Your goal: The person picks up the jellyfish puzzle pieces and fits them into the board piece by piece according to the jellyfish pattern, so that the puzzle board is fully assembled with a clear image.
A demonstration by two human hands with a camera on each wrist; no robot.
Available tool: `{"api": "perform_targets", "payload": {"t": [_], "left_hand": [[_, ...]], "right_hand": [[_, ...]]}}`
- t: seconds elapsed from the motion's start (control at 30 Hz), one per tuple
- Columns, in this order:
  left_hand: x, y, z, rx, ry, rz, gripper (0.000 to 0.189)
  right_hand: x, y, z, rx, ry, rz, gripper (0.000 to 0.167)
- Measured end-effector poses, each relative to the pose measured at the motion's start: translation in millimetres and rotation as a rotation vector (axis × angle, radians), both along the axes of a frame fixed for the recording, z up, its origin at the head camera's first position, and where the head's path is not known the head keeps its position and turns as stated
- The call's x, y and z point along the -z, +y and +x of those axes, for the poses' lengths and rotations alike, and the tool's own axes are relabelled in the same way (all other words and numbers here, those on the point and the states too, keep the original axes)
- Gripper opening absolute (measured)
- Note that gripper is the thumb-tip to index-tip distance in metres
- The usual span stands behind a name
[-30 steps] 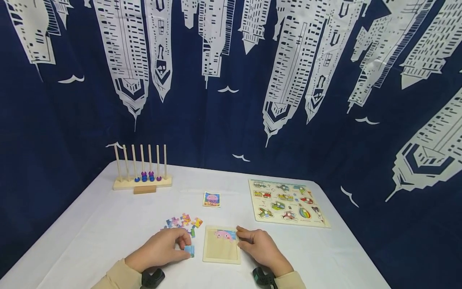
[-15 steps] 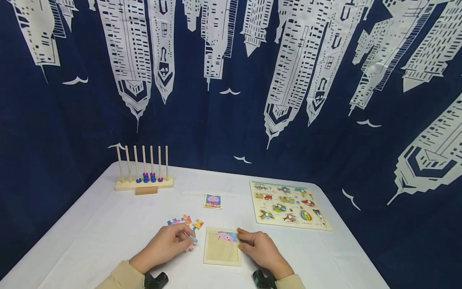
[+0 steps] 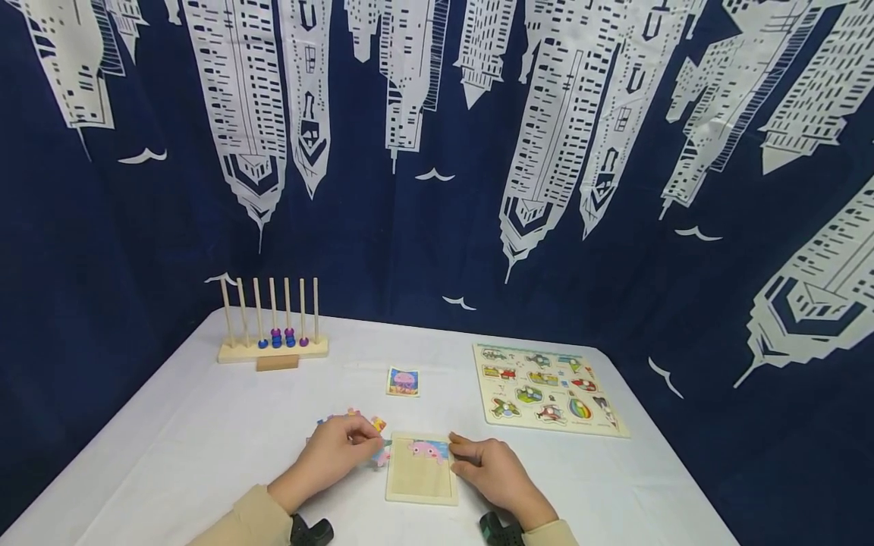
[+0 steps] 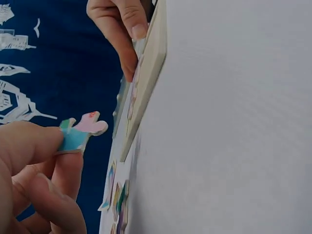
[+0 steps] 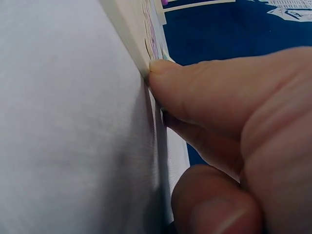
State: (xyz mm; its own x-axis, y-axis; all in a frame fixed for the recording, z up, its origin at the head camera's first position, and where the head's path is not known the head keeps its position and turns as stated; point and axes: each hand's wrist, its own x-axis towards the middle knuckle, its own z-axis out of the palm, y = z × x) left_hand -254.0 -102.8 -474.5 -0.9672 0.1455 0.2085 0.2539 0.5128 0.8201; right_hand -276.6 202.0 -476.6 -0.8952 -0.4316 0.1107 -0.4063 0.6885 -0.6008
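Observation:
My left hand (image 3: pixel 329 457) pinches a jigsaw piece (image 4: pixel 80 134) between thumb and fingers. The piece is light blue and pink with a bit of green, held above the table by the tray's left side. A square wooden puzzle tray (image 3: pixel 419 485) lies in front of me, with a pink character joined from pieces (image 3: pixel 426 450) along its upper right part. At the tray's right edge my right hand (image 3: pixel 495 470) rests its thumb and index finger, apart from each other. Loose jigsaw pieces (image 3: pixel 378 423) lie behind the left hand, which partly hides them.
A small picture card (image 3: pixel 403 382) with a pink octopus-like figure lies beyond the tray. Back left stands a peg abacus (image 3: pixel 273 350) with blue and purple beads, a wooden block (image 3: pixel 277 363) before it. A vehicle puzzle board (image 3: pixel 546 390) lies back right.
My left hand has moved right and a little away, toward the tray, turning the pinched piece. The right hand stays at the tray's edge, and the tray looks unmoved.

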Motion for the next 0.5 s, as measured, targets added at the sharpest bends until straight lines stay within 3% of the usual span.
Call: {"api": "perform_targets", "payload": {"t": [0.3,0.5], "left_hand": [[-7.1,22.8,-19.5,0.089,-0.075,0.059,0.005],[2.8,32.2,-25.7,0.031,0.003,-0.105,0.005]], "right_hand": [[1.3,5.6,-0.5,0.007,-0.004,-0.012,0.035],[2.3,3.7,0.0,-0.003,-0.012,-0.023,0.035]]}}
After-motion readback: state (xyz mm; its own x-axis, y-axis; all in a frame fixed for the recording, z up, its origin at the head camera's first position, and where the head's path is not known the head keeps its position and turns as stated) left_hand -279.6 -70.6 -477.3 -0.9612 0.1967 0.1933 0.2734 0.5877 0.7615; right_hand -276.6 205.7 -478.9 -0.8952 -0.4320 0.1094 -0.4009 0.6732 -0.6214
